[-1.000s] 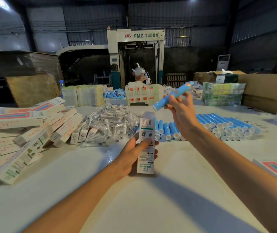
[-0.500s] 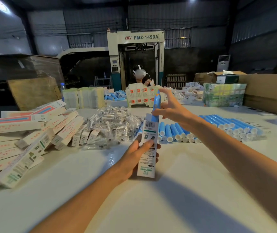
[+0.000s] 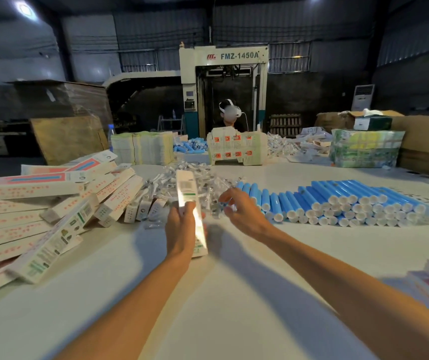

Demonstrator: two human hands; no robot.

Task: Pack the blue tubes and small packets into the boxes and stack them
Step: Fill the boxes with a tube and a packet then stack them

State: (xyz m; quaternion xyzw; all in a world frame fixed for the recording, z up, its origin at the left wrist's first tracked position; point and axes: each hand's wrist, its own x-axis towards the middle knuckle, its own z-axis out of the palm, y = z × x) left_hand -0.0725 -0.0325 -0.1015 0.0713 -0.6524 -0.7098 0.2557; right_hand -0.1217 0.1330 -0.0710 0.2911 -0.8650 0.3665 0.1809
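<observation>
White box gripped in left hand, right hand over packets

1 head cam, wide-angle, facing fwd/down over table

The box in the left hand is smeared — print unreadable. Fingertips of the right hand blur over the packets — can't tell if they hold one.

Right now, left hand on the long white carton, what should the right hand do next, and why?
Probably pinch one packet from the clear plastic packet pile: the right hand hangs at its edge, seemingly empty, while the left hand grips the long white carton.
</observation>
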